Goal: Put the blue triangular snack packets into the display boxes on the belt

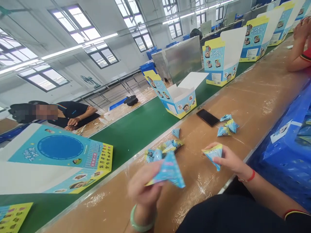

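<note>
My left hand (143, 189) is closed on a blue triangular packet (170, 171), held up close to the camera and blurred. My right hand (229, 160) is closed on a second blue and yellow triangular packet (213, 154) just above the brown cardboard-covered bench (255, 97). A small heap of the same packets (162, 149) lies on the bench between and beyond my hands. Three more packets (227, 125) lie further right. An open printed box (178, 97) stands on the green conveyor belt (136, 129) beyond the heap.
A black phone (207, 117) lies on the bench. More open printed boxes (222, 58) stand along the belt, a flat one (55, 158) at left. Across the belt a person (70, 115) leans on the far bench. Another person's arm (297, 48) rests top right. Blue bags (289, 152) sit at my right.
</note>
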`<action>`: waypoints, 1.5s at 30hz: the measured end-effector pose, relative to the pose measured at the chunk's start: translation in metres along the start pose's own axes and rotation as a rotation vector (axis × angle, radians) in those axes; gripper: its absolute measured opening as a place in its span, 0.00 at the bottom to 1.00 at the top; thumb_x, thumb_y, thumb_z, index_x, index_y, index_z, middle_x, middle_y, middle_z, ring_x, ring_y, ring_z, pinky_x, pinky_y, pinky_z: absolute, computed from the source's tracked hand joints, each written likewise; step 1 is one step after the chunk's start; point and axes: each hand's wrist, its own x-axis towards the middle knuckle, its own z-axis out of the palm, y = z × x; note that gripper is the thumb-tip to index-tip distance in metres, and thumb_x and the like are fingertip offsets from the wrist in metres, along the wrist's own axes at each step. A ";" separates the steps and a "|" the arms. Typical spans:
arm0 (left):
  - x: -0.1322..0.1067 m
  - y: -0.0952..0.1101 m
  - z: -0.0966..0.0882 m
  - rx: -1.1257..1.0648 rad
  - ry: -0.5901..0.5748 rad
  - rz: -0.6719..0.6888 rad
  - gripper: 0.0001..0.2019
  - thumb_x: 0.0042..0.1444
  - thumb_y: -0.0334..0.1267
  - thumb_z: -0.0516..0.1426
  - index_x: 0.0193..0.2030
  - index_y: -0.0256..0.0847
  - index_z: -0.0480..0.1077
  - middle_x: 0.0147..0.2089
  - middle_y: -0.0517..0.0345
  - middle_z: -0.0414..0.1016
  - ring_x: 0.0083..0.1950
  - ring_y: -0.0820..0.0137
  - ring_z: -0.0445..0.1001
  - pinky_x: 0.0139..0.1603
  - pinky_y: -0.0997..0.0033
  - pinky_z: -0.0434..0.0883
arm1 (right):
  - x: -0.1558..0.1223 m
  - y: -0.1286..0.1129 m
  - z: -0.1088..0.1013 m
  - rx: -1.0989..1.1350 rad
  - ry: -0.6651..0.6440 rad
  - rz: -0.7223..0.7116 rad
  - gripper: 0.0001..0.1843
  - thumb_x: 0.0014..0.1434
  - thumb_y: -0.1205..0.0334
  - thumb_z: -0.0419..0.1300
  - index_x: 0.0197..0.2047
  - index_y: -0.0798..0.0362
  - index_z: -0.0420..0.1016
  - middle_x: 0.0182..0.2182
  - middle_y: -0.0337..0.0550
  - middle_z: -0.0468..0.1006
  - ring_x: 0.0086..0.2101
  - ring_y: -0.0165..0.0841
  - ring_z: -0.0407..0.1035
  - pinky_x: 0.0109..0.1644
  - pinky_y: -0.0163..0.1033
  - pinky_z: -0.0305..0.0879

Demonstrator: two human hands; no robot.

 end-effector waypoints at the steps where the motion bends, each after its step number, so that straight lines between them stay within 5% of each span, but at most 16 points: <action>1: 0.001 0.003 0.008 0.021 -0.071 0.089 0.20 0.53 0.59 0.66 0.43 0.46 0.80 0.39 0.53 0.82 0.41 0.57 0.81 0.43 0.56 0.80 | -0.001 -0.002 0.001 0.091 -0.038 -0.015 0.32 0.50 0.40 0.74 0.51 0.50 0.76 0.53 0.56 0.80 0.51 0.47 0.77 0.56 0.54 0.74; 4: -0.002 0.010 0.040 0.014 -0.372 0.283 0.12 0.59 0.43 0.66 0.50 0.50 0.80 0.45 0.53 0.83 0.44 0.60 0.82 0.46 0.60 0.80 | -0.002 -0.005 0.011 0.380 -0.173 -0.111 0.26 0.49 0.39 0.73 0.44 0.47 0.78 0.70 0.49 0.63 0.65 0.52 0.64 0.65 0.61 0.65; 6: -0.010 0.012 0.065 -0.052 -0.565 0.319 0.12 0.61 0.38 0.64 0.52 0.51 0.79 0.46 0.52 0.83 0.46 0.62 0.82 0.47 0.61 0.79 | -0.002 -0.002 0.020 0.457 -0.272 -0.105 0.23 0.48 0.41 0.74 0.41 0.47 0.79 0.73 0.44 0.57 0.68 0.52 0.59 0.67 0.61 0.62; 9: -0.024 0.011 0.092 -0.075 -0.720 0.289 0.10 0.64 0.40 0.62 0.51 0.51 0.80 0.46 0.50 0.82 0.49 0.60 0.79 0.53 0.56 0.77 | 0.001 0.011 0.029 0.454 -0.314 0.044 0.26 0.46 0.39 0.75 0.40 0.49 0.78 0.61 0.50 0.72 0.58 0.47 0.71 0.60 0.55 0.70; 12: -0.020 0.007 0.104 -0.059 -0.889 0.214 0.16 0.69 0.48 0.54 0.58 0.51 0.78 0.55 0.44 0.77 0.57 0.57 0.75 0.60 0.51 0.73 | 0.004 0.023 0.020 0.421 -0.132 0.054 0.28 0.51 0.34 0.69 0.39 0.50 0.75 0.44 0.48 0.79 0.41 0.40 0.76 0.47 0.46 0.76; 16: 0.031 -0.007 0.126 -0.045 -0.821 0.114 0.20 0.69 0.49 0.53 0.62 0.47 0.73 0.63 0.41 0.71 0.63 0.55 0.72 0.64 0.51 0.71 | 0.011 0.017 -0.007 0.189 0.084 -0.162 0.29 0.54 0.29 0.64 0.38 0.49 0.76 0.48 0.49 0.78 0.44 0.44 0.76 0.45 0.47 0.76; 21: 0.123 -0.045 0.197 0.244 -0.704 -0.084 0.26 0.61 0.43 0.61 0.64 0.39 0.69 0.70 0.36 0.61 0.43 0.62 0.80 0.51 0.56 0.76 | 0.013 0.004 -0.024 -0.359 0.294 -0.361 0.18 0.55 0.44 0.71 0.35 0.50 0.81 0.50 0.51 0.78 0.52 0.47 0.74 0.60 0.51 0.70; 26: 0.179 -0.071 0.252 0.751 -0.763 -0.131 0.21 0.62 0.39 0.59 0.60 0.35 0.71 0.58 0.37 0.76 0.54 0.53 0.77 0.60 0.57 0.70 | -0.003 0.022 -0.031 -0.384 0.329 -0.292 0.19 0.57 0.43 0.68 0.37 0.51 0.81 0.48 0.52 0.80 0.49 0.45 0.76 0.54 0.49 0.74; 29: 0.190 -0.080 0.250 0.854 -0.790 -0.141 0.13 0.63 0.37 0.54 0.47 0.35 0.77 0.45 0.38 0.81 0.52 0.51 0.78 0.52 0.58 0.71 | -0.017 0.039 -0.035 -0.440 0.395 -0.242 0.18 0.56 0.44 0.69 0.37 0.52 0.80 0.49 0.53 0.79 0.49 0.46 0.76 0.55 0.50 0.73; 33: 0.172 -0.086 0.213 0.920 -0.795 -0.059 0.14 0.66 0.40 0.52 0.36 0.39 0.76 0.38 0.40 0.80 0.47 0.51 0.78 0.46 0.61 0.69 | -0.032 0.055 -0.033 -0.481 0.438 -0.238 0.16 0.59 0.45 0.67 0.38 0.50 0.80 0.50 0.53 0.79 0.51 0.48 0.76 0.55 0.52 0.74; 38: 0.120 -0.085 0.164 0.916 -0.867 0.039 0.13 0.68 0.41 0.52 0.40 0.42 0.78 0.42 0.47 0.81 0.47 0.56 0.78 0.43 0.65 0.67 | -0.037 0.058 -0.027 -0.557 0.385 -0.255 0.12 0.59 0.48 0.67 0.38 0.48 0.80 0.52 0.52 0.78 0.53 0.49 0.75 0.56 0.53 0.74; 45: 0.084 -0.084 0.143 0.966 -0.882 0.126 0.16 0.72 0.42 0.48 0.48 0.41 0.77 0.44 0.47 0.80 0.41 0.60 0.78 0.36 0.66 0.64 | -0.040 0.057 -0.038 -0.498 0.374 -0.189 0.12 0.59 0.48 0.67 0.38 0.47 0.81 0.53 0.52 0.78 0.53 0.49 0.75 0.56 0.52 0.73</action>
